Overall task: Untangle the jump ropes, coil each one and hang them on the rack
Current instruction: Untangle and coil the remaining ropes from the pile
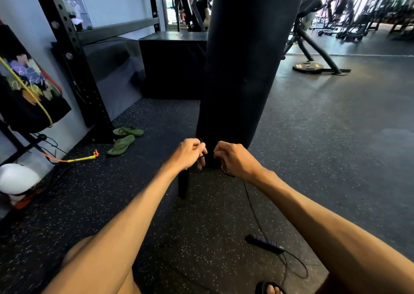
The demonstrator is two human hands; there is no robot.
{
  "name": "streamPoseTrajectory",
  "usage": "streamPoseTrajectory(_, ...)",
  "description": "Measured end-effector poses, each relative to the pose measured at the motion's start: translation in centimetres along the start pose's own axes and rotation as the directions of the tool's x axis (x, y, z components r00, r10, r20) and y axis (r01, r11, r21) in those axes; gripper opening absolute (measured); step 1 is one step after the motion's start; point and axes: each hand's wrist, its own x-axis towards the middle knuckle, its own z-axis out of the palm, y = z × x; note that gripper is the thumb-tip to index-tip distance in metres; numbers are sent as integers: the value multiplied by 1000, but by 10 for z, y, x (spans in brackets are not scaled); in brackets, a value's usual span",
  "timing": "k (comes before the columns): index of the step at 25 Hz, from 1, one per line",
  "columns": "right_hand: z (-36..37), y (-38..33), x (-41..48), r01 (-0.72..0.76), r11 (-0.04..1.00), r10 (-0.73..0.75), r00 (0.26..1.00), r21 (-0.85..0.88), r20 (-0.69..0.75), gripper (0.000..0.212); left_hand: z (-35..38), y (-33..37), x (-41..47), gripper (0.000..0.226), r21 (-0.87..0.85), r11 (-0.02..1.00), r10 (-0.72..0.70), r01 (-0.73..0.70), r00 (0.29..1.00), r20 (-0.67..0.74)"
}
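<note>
Both hands are raised side by side in front of a black punching bag (244, 65). My left hand (190, 153) pinches a thin black jump rope, and one black handle (183, 185) hangs straight down below it. My right hand (233, 159) grips loops of the same black rope cord (253, 210), which trails down to the floor. The other black handle (264, 243) lies on the mat near my right foot. A second rope with a yellow handle and orange cord (78, 158) lies on the floor at the left, beside the black steel rack (74, 53).
Green flip-flops (124, 139) lie by the rack's foot. A white ball (18, 178) and a dark hanging bag (29, 87) with a yellow-green cord are at the far left. A black box (172, 67) stands behind the punching bag. Gym machines fill the back right.
</note>
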Motion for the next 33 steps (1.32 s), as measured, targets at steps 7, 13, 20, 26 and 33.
streamPoseTrajectory(7, -14, 10, 3, -101, 994, 109, 978, 49, -181, 22, 8, 11, -8, 44, -438, 878, -36, 191, 941, 338)
streamPoseTrajectory(13, -13, 24, 3, -213, 964, 234, 964, 158, -127, 30, -2, 21, -7, 38, -727, 628, 52, 280, 916, 397)
streamPoseTrajectory(20, 2, 27, -2, -266, 954, 253, 962, 138, 107, 21, -12, 19, -3, 35, -918, 245, 110, 310, 932, 345)
streamPoseTrajectory(26, 15, 30, -6, -368, 894, 323, 924, 254, 203, 15, -20, 21, -2, 37, -970, 101, 69, 220, 971, 227)
streamPoseTrajectory(33, 19, 15, -12, -634, 628, 449, 769, 450, 456, 32, -23, 12, 5, 39, -994, 83, -161, 74, 985, 60)
